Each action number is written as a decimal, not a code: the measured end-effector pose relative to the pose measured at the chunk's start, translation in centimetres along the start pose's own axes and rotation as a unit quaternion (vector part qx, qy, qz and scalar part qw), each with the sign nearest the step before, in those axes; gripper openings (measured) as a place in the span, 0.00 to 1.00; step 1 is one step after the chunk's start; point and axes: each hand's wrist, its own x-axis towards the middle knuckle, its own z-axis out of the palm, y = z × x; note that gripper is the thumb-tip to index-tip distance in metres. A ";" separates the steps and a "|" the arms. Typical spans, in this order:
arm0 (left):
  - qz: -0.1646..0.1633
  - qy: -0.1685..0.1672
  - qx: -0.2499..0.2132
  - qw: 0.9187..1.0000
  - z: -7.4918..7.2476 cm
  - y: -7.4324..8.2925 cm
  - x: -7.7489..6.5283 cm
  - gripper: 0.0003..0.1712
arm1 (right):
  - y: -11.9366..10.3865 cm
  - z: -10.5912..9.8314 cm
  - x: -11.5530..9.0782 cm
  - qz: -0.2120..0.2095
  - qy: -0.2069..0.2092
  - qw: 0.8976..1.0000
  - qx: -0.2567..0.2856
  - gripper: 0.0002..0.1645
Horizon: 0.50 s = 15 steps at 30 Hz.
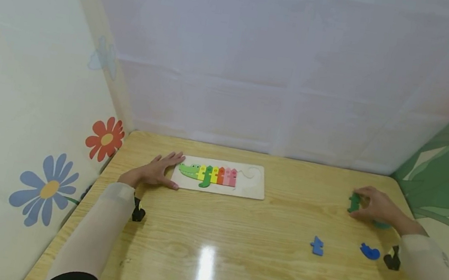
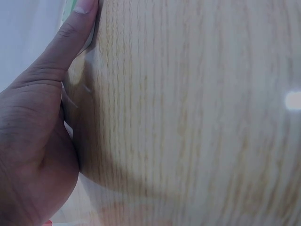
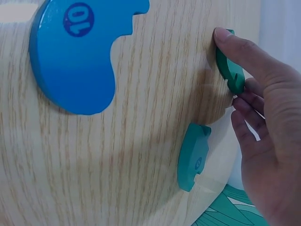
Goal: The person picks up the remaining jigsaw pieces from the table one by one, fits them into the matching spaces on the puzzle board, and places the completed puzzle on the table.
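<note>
My left hand [image 1: 155, 171] rests at the left edge of a white puzzle board [image 1: 253, 188], thumb and fingers spread and straight. On that board lies a row of crocodile puzzle pieces [image 1: 221, 176], from a green head through yellow, green, orange and pink. Its right side shows only a curled tail outline. Far to the right, my right hand [image 1: 379, 208] pinches a dark green puzzle piece [image 3: 225, 66] between thumb and fingers, at the tabletop. A teal puzzle piece [image 3: 194, 157] lies beneath that hand, partly hidden in the head view.
Nearer me on the wooden table [image 1: 262, 241] lie a small blue puzzle piece [image 1: 317, 246] and a curved blue tail piece [image 1: 370, 252] marked 10. A white cloth wall [image 1: 235, 65] stands behind the table, with flowered walls at both sides.
</note>
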 end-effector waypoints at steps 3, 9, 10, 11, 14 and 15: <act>-0.001 0.000 -0.002 1.000 0.0 0.0 0.0 0.68 | -0.1 -0.1 -0.1 0.000 0.001 1.000 0.002 0.53; -0.005 0.001 0.005 1.000 0.0 -0.1 0.0 0.68 | -0.3 -0.1 0.1 -0.001 0.004 1.000 0.002 0.53; -0.005 0.001 0.005 1.000 0.0 -0.1 0.0 0.68 | -0.3 -0.1 0.1 -0.001 0.006 1.000 0.002 0.53; -0.006 0.000 0.005 1.000 0.0 -0.1 0.0 0.68 | -0.4 -0.1 0.1 -0.001 0.006 1.000 0.000 0.53; -0.007 -0.002 0.003 1.000 0.0 0.0 0.0 0.68 | -0.5 0.0 0.2 0.001 0.009 1.000 -0.007 0.53; -0.007 -0.002 0.002 1.000 0.0 0.0 0.0 0.68 | -0.5 0.0 0.2 0.002 0.010 1.000 -0.010 0.53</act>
